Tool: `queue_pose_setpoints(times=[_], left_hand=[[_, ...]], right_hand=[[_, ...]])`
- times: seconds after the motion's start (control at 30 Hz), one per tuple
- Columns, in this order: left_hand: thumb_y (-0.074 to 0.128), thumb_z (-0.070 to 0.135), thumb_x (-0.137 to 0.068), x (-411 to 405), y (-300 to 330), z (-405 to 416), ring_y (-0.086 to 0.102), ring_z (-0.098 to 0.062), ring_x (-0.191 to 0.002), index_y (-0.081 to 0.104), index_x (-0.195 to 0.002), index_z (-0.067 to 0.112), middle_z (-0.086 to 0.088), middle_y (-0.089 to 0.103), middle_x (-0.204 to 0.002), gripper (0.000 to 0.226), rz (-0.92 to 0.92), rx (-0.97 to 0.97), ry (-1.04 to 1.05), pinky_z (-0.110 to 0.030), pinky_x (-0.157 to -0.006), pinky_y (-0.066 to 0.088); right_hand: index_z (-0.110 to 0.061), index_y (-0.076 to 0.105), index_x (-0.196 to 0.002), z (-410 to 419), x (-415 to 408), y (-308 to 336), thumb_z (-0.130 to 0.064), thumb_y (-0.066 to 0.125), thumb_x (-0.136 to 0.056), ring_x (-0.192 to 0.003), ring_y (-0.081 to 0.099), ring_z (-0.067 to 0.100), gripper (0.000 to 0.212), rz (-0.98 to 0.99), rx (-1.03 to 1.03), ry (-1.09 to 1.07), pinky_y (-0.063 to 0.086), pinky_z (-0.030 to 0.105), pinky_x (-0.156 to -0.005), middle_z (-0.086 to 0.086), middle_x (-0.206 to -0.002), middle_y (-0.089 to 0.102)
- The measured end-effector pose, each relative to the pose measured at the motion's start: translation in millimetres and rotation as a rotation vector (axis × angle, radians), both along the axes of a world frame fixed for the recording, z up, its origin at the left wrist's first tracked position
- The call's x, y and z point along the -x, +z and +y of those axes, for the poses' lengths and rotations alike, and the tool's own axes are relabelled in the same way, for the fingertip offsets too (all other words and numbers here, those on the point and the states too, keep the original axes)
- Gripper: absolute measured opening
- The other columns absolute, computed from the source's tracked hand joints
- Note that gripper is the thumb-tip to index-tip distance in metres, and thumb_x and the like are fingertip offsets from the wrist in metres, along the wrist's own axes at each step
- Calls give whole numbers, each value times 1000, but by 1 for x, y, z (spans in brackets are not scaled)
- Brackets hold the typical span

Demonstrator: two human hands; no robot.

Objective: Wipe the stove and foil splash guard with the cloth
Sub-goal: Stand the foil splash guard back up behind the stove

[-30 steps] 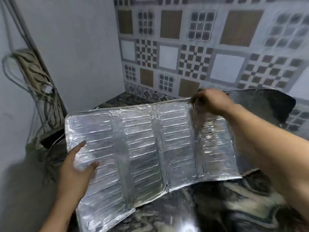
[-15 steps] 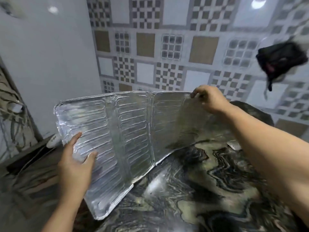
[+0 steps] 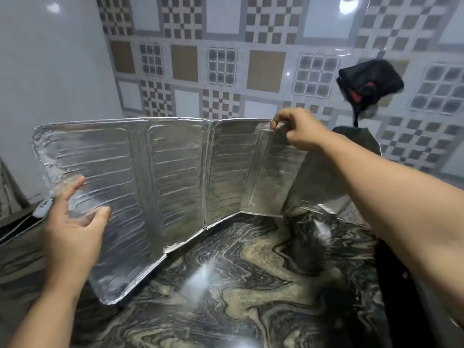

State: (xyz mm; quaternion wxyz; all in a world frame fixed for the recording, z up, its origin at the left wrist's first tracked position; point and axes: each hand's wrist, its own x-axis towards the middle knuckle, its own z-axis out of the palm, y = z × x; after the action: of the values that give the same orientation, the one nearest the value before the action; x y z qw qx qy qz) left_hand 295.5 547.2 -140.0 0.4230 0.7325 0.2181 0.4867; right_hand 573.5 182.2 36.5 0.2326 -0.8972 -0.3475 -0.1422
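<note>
The ribbed foil splash guard stands upright on the marbled counter, its panels unfolded in a shallow arc. My right hand pinches the top edge of a right-hand panel. My left hand is at the guard's left panel with fingers spread, thumb in front of the foil; the hand is blurred and I cannot tell whether it grips the edge. A further panel is folded behind my right wrist. No cloth or stove shows.
A patterned tile wall rises behind the guard, with a plain white wall at left. A black bag hangs on the tiles at right. A small white object lies beside the guard's left edge.
The guard has gone from lying tilted toward me to standing upright on the counter and has opened wider. My left hand has loosened on the left panel. The view has tipped upward.
</note>
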Motion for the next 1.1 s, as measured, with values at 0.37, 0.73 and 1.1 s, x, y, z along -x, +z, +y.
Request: queue_pose_setpoints(times=[0.37,0.73,1.1], left_hand=[[78,10,-83,-10,6,-76,67,5,-78,49,-132,54,19,61,-132,72,-57,29,-88,-1,-68,49],[68,-11,-84,-64,-8,-190,47,1,-129,46,-130,43,12,50,-137,74,-217,-94,-299,-4,-96,40],[68,-11,-83,-83,4,-200,45,-11,-136,45,-137,37,11,46,-144,75,-205,-97,-332,-26,-108,41]], right_hand=[[-27,67,-90,-57,-7,20,11,47,-73,-78,59,12,47,-31,17,-23,45,26,-67,-2,-92,65],[-27,65,-83,-191,-12,24,9,52,-76,-86,57,16,39,-69,-29,-207,40,25,-74,-5,-91,62],[-32,66,-84,-220,-9,76,9,50,-74,-66,53,6,44,-147,-2,-196,40,22,-54,-6,-80,60]])
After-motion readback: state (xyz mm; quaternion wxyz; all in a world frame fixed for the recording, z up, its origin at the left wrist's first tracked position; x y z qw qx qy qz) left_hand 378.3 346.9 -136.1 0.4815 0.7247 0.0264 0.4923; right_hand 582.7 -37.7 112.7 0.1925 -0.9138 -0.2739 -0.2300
